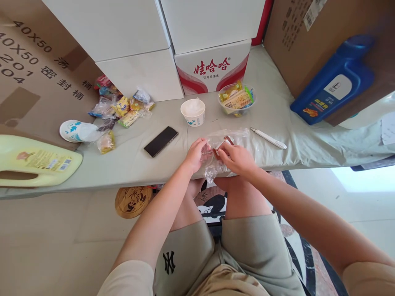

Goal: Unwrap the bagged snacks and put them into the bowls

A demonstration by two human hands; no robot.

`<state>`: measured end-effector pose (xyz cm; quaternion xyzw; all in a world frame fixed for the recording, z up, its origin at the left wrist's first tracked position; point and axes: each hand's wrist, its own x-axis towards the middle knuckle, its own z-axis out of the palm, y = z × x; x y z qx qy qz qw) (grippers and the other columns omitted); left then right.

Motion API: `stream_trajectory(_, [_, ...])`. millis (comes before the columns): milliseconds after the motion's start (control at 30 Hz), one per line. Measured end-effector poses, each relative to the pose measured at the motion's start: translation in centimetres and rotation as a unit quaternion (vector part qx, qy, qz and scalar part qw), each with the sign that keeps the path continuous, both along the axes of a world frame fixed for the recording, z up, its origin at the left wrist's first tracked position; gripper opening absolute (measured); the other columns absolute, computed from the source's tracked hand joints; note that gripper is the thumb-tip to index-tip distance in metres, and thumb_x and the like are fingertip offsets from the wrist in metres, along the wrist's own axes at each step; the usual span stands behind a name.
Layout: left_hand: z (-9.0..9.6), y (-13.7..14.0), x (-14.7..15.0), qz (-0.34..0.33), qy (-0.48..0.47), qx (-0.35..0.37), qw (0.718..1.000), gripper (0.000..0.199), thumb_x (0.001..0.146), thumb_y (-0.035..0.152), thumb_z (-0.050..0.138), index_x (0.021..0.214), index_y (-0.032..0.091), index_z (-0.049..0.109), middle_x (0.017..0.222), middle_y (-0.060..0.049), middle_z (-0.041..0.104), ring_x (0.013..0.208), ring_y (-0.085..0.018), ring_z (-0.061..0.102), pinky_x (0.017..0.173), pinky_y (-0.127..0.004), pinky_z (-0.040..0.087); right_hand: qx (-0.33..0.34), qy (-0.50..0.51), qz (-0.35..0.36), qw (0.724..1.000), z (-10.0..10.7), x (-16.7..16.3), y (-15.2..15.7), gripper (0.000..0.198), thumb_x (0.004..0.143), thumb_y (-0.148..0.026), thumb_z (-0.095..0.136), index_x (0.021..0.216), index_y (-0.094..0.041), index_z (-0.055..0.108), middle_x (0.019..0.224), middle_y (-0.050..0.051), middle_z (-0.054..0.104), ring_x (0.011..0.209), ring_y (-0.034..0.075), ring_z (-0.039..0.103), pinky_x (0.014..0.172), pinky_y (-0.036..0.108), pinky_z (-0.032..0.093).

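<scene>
1. At the table's near edge, the left hand (195, 154) and right hand (236, 158) both pinch a clear plastic bag (226, 142); the right fingers also grip a small brown piece (216, 154) inside it.
2. At 12 o'clock from the hands stands a paper cup (193, 112); at 1 o'clock, a bowl of snacks (237, 99).
3. A phone (161, 141) lies at 10 o'clock and a white pen (268, 138) at 3 o'clock, both near.
4. Risk, as I judge it: the bag overhangs the edge, so a loosened pinch could drop it; thin film may tear if pulled hard.
</scene>
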<state>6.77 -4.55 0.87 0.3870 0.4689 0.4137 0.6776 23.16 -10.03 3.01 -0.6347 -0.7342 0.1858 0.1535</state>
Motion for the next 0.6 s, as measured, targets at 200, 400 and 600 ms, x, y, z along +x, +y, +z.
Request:
stream_trajectory(200, [0.1,0.7,0.2,-0.029,-0.086,-0.055,0.994,0.019,0.072,0.029,0.062,0.07,0.02,0.045,0.064,0.005,0.05,0.06,-0.011,0.055,0.058,-0.023,0.049,-0.045,0.033,-0.07,0.996,-0.5,0.2,1.3,0.061,0.084,-0.053,0.063,0.138,-0.027,0.052,0.126,0.013,0.059,0.094,0.027,0.066,0.068,0.037,0.049])
stream_trajectory(400, [-2.0,1.3,-0.8,-0.004,0.194,0.09,0.977,0.015,0.083,0.022,0.045,0.068,0.022,0.045,0.05,0.005,0.043,0.048,-0.011,0.043,0.05,-0.023,0.03,-0.08,0.073,-0.066,0.992,-0.5,1.0,1.6,0.034,0.082,-0.041,0.064,0.111,-0.025,0.061,0.097,0.006,0.064,0.1,0.025,0.065,0.078,0.036,0.051])
stream_trajectory(600, [-3.2,1.2,-1.6,0.03,0.348,0.25,0.903,0.018,0.09,0.025,0.042,0.073,0.022,0.047,0.057,0.004,0.046,0.06,-0.014,0.049,0.062,-0.027,0.034,-0.046,0.034,-0.088,0.994,-0.4,0.7,1.5,0.041,0.07,-0.057,0.069,0.089,-0.025,0.052,0.105,0.008,0.064,0.085,0.026,0.065,0.066,0.036,0.048])
